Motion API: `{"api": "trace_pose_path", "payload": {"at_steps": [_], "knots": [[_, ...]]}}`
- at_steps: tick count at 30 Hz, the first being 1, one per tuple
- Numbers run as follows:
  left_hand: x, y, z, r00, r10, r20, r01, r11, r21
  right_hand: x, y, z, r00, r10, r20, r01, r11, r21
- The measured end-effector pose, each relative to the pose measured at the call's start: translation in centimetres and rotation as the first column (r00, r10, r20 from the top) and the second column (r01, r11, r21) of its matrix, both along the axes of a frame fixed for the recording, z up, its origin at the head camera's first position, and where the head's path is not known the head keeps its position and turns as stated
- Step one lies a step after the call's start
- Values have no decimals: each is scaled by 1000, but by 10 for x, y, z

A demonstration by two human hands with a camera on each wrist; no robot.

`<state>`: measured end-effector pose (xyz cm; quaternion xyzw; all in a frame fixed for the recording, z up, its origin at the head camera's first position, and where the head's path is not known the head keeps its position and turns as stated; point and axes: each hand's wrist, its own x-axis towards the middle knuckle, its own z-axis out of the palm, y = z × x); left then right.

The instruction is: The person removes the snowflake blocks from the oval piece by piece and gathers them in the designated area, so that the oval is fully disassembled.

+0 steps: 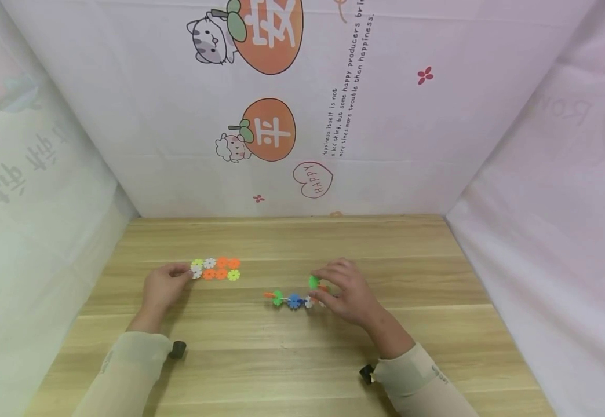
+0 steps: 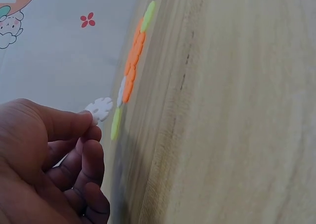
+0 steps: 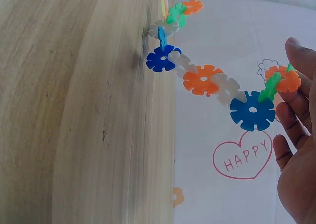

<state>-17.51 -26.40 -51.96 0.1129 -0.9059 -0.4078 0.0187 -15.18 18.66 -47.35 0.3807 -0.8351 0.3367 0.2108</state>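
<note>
Left hand: the left hand (image 1: 163,288) rests low on the wooden desk (image 1: 281,359), thumb and forefinger pinching a white plastic snowflake disc (image 2: 99,109) at the left end of a flat cluster of orange, white and yellow-green snowflake discs (image 1: 216,269).
Right hand: the right hand (image 1: 346,291) arches over the right end of a linked chain of blue, orange, white and green snowflake discs (image 1: 294,297), fingertips curled round a green disc (image 1: 313,282).
Chain: it runs left to right across the middle of the desk, its long axis parallel to the front edge, the discs slotted at angles to one another.
Cluster: two short rows lying flat, well apart from the chain, left of centre.
Hard to see: the chain's right end is covered by the fingers in the head view; the right wrist view cuts off most of the hand.
Backdrop: a pale printed cloth (image 1: 386,116) with cartoon animals and a "HAPPY" heart (image 1: 313,179).
</note>
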Motion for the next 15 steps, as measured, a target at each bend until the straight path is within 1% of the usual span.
{"api": "trace_pose_path", "payload": {"at_steps": [8,15], "knots": [[0,-4,-2,998,1,56,1,999,-33,1,-1,2,1000,5,-2,-5,1000,0],[-4,-7,-4,994,13,105,-6,998,-64,0,0,3,1000,10,10,-10,1000,-4]]}}
